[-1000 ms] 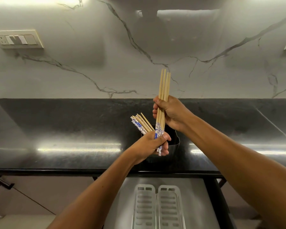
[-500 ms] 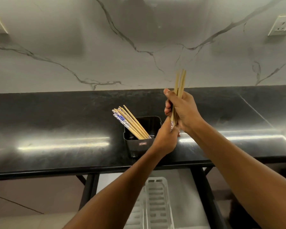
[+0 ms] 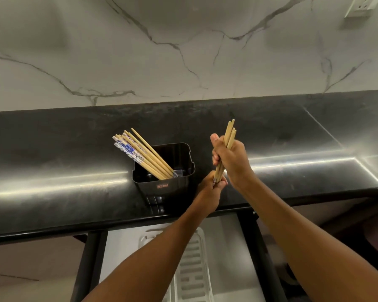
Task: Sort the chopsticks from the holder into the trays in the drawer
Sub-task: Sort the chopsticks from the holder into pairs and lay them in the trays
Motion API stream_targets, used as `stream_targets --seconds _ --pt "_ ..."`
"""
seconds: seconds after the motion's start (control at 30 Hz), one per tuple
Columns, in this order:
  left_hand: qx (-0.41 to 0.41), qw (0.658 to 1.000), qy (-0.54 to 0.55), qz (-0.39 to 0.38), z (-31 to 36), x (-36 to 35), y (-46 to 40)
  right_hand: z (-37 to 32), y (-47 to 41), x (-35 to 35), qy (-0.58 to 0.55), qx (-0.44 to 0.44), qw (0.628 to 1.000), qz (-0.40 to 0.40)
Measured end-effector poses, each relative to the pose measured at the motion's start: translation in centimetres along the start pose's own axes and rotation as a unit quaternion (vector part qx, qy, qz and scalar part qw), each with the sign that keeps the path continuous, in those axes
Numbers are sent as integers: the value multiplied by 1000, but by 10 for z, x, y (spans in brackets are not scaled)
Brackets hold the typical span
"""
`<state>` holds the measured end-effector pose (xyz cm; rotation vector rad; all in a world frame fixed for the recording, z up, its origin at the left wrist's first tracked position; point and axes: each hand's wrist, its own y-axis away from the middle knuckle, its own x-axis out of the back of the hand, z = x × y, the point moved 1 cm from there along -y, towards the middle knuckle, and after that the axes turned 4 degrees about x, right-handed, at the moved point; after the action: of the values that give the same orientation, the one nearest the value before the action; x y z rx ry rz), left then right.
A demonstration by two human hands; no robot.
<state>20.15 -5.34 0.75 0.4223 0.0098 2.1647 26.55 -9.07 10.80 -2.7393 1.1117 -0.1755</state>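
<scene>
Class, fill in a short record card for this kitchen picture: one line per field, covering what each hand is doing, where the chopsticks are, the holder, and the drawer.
right hand: right hand holds a bundle of plain chopsticks, nearly upright
left hand: left hand grips the bundle's lower end
holder: black holder on the dark counter
remaining chopsticks: remaining chopsticks lean left in the holder, some blue-patterned
drawer: open drawer below the counter, with white slotted trays
wall: marble wall, socket upper right
</scene>
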Motion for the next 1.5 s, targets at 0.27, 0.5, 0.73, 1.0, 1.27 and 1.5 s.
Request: stream_targets --seconds 0.27,0.5,0.73,1.0,1.27,1.5 --pt "20 999 8 35 -7 -4 -4 14 -2 -6 -8 -5 999 -30" --pt "52 997 -8 57 -16 -5 -6 26 4 -10 10 6 999 -36" --pt "-28 999 40 -17 -3 8 29 18 27 -9 -14 -35 999 -12" --pt "36 993 99 -61 -50 28 134 34 102 -27 -94 -282 953 -61" --pt "261 957 108 -68 -130 12 201 104 187 -60 -69 -408 907 -76" --pt "394 906 149 -37 -158 -3 192 166 188 -76 -14 -507 861 -49"
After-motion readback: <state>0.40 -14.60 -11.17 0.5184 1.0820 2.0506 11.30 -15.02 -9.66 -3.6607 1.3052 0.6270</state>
